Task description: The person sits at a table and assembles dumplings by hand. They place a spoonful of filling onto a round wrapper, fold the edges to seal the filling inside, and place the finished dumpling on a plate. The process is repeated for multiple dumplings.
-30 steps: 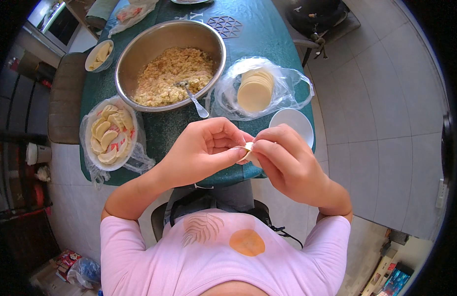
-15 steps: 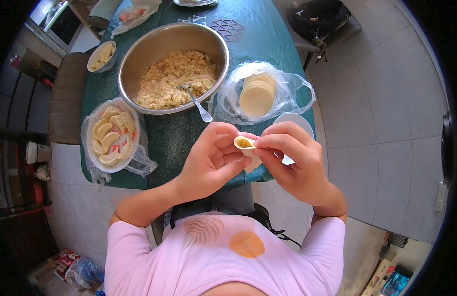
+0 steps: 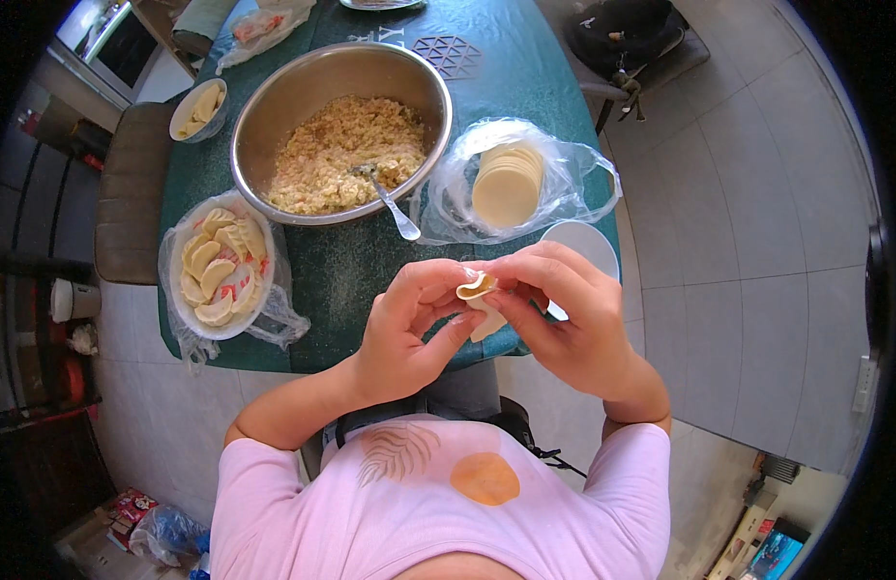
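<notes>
A folded dumpling (image 3: 479, 298) is held between my two hands over the near edge of the table. Its wrapper is pale, and a little yellowish filling shows at the open top. My left hand (image 3: 416, 319) grips it with thumb and fingers from the left. On the other side, my right hand (image 3: 562, 314) pinches the wrapper's edge. Beyond them stands a large metal bowl (image 3: 438, 97) of minced filling (image 3: 346, 145), with a spoon (image 3: 397, 215) resting in it. A stack of round wrappers (image 3: 507, 188) lies in a clear plastic bag (image 3: 575, 184) to the right.
At the left, a plastic-lined bowl (image 3: 181, 307) holds several finished dumplings (image 3: 216, 275). A smaller bowl (image 3: 220, 114) with pale pieces stands farther back. Partly behind my right hand is a white bowl (image 3: 588, 242). A green cloth (image 3: 341, 319) covers the table; a chair (image 3: 133, 193) stands at its left.
Both hands have come slightly nearer to me with the dumpling. The wrapper's round opening is now narrower and curved, pressed between my fingers.
</notes>
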The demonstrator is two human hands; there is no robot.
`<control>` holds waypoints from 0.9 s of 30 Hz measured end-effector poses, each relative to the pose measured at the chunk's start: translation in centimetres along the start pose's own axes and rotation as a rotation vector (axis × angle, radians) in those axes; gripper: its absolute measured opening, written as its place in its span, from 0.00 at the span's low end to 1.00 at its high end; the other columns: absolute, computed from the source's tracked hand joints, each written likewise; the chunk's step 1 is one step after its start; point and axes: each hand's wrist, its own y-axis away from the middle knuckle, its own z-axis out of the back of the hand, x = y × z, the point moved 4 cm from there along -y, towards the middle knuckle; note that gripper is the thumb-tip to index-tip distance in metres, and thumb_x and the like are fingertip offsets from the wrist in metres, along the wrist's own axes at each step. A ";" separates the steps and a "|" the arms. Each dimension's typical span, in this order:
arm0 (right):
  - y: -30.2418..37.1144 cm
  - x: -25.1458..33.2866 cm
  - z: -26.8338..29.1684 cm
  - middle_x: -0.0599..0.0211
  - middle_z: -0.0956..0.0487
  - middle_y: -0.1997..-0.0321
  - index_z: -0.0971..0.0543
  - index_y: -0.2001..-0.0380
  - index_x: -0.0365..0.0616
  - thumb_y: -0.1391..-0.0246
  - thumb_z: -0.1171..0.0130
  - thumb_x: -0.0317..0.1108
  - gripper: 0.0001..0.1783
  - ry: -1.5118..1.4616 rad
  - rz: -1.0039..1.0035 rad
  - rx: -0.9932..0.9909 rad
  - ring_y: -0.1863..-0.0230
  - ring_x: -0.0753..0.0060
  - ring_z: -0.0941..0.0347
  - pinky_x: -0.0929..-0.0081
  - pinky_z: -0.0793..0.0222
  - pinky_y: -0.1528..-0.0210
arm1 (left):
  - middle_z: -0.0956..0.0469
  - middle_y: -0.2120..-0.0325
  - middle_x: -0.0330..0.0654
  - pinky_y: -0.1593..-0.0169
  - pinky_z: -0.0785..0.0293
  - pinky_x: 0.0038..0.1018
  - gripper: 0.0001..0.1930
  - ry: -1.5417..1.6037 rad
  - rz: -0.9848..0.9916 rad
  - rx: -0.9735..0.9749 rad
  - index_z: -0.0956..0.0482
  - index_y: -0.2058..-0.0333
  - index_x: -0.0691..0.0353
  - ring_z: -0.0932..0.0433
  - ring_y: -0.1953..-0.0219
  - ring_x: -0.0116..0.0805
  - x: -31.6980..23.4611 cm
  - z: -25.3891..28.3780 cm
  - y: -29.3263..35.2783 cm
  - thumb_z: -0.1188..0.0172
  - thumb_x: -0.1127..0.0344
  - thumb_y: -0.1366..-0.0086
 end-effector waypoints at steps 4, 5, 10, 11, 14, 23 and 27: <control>0.2 0.2 -0.2 0.60 0.25 0.68 0.23 0.63 0.40 0.54 0.37 0.21 0.13 0.022 0.018 -0.037 0.71 0.65 0.25 0.75 0.29 0.72 | 0.32 0.49 0.52 0.45 0.30 0.31 0.21 0.011 0.001 -0.010 0.40 0.49 0.64 0.30 0.46 0.35 0.2 0.1 0.3 0.48 0.84 0.39; 0.1 0.3 -0.2 0.60 0.25 0.67 0.23 0.63 0.39 0.54 0.37 0.21 0.13 0.038 0.022 -0.046 0.71 0.64 0.25 0.75 0.29 0.72 | 0.32 0.49 0.52 0.45 0.30 0.31 0.21 0.011 -0.003 -0.011 0.41 0.49 0.64 0.30 0.46 0.36 0.1 0.1 0.4 0.48 0.84 0.39; 0.4 0.3 -0.8 0.59 0.26 0.67 0.24 0.63 0.39 0.54 0.37 0.20 0.13 0.103 0.129 -0.105 0.71 0.61 0.26 0.72 0.29 0.71 | 0.33 0.48 0.56 0.45 0.30 0.32 0.23 0.061 -0.037 -0.021 0.46 0.50 0.61 0.31 0.45 0.38 0.3 0.0 0.3 0.49 0.84 0.39; 0.4 0.4 -0.9 0.59 0.26 0.68 0.24 0.63 0.39 0.55 0.37 0.20 0.13 0.121 0.147 -0.106 0.71 0.60 0.26 0.71 0.29 0.71 | 0.33 0.48 0.57 0.45 0.30 0.32 0.23 0.047 -0.036 -0.019 0.46 0.50 0.61 0.31 0.46 0.38 0.3 0.0 0.3 0.49 0.84 0.39; 0.3 0.5 -1.0 0.58 0.26 0.66 0.24 0.64 0.38 0.55 0.38 0.19 0.12 0.144 0.154 -0.070 0.69 0.58 0.27 0.70 0.30 0.69 | 0.34 0.48 0.58 0.46 0.29 0.31 0.22 0.007 -0.033 -0.022 0.47 0.51 0.60 0.30 0.46 0.38 0.3 0.1 0.4 0.49 0.84 0.39; -0.9 1.1 -0.5 0.59 0.29 0.66 0.24 0.64 0.40 0.57 0.36 0.21 0.14 0.064 0.084 0.006 0.67 0.60 0.28 0.71 0.31 0.67 | 0.31 0.49 0.59 0.48 0.27 0.29 0.21 -0.107 -0.048 -0.030 0.44 0.52 0.61 0.26 0.51 0.36 -0.3 0.2 0.5 0.48 0.84 0.40; -0.8 0.9 -0.6 0.60 0.29 0.67 0.24 0.65 0.40 0.58 0.36 0.20 0.14 0.059 0.068 0.036 0.67 0.61 0.29 0.72 0.31 0.68 | 0.29 0.50 0.58 0.50 0.26 0.27 0.20 -0.164 -0.088 -0.059 0.41 0.53 0.64 0.24 0.52 0.36 -0.3 0.1 0.5 0.46 0.84 0.41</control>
